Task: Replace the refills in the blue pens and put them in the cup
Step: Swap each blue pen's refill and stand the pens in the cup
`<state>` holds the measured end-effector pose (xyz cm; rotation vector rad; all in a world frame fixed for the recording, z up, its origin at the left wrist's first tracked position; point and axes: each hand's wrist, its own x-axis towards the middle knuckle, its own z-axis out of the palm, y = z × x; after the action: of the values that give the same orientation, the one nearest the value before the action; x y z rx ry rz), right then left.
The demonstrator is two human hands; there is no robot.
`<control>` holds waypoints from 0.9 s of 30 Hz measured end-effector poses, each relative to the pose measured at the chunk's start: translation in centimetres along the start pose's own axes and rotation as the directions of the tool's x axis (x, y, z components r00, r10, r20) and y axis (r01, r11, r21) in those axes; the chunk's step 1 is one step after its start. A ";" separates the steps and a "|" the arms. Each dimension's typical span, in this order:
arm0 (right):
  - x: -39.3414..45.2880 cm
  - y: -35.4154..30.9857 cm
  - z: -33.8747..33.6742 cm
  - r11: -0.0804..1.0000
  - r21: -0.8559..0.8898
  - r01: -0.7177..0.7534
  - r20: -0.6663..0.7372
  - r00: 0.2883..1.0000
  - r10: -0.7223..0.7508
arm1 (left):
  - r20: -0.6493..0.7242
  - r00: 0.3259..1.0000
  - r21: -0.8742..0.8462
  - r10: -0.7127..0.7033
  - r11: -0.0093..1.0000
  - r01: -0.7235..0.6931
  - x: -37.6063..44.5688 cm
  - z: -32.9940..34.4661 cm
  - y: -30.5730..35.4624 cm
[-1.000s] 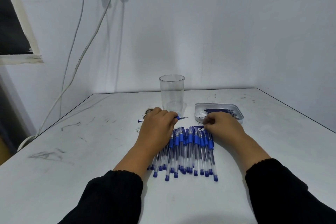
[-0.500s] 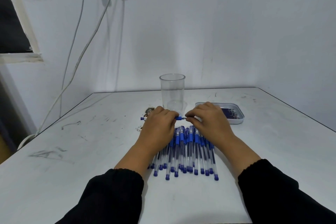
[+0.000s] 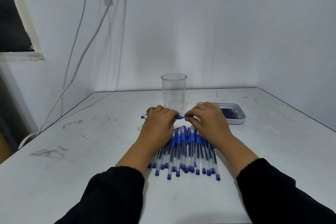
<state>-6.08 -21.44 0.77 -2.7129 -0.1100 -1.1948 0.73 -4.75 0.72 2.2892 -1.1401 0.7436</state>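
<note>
White scuffed tabletop (image 3: 76, 160) against pale wall. Left hand (image 3: 158, 125) closed around blue pen (image 3: 179, 117), held level just above pile. Right hand (image 3: 209, 121) pinching pen's tip end. Clear plastic cup (image 3: 174, 92) upright behind hands, nothing inside. Pile of blue pens (image 3: 187, 152) lying below hands. Shallow tray (image 3: 236, 121) at right, dark refills (image 3: 231, 113) inside.
</note>
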 end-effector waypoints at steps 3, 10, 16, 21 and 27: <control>0.0 0.3 0.1 1.000 -0.013 -0.020 0.009 1.000 0.020 | 0.012 1.000 0.006 -0.013 1.000 0.013 0.0 0.0 -0.1; 0.1 2.2 -0.1 0.991 0.003 -0.135 0.024 0.991 0.135 | -0.023 0.998 0.078 -0.059 0.995 0.061 0.2 0.1 -1.7; -0.1 4.4 -0.4 0.949 0.021 -0.316 0.063 0.947 0.314 | -0.024 0.983 0.144 -0.182 0.972 0.184 0.1 -0.4 -3.5; 0.2 5.0 -0.3 0.923 -0.007 -0.385 0.098 0.918 0.384 | -0.066 0.965 0.149 -0.255 0.953 0.262 0.0 -0.6 -4.3; 2.0 3.0 0.7 0.921 -0.182 -0.345 0.278 0.880 0.385 | -0.051 0.968 0.153 -0.247 0.956 0.252 0.3 -0.5 -4.0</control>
<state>-3.83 -24.27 1.36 -2.8334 0.4379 -0.6866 4.05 -2.45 0.61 2.4838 -0.7810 0.7915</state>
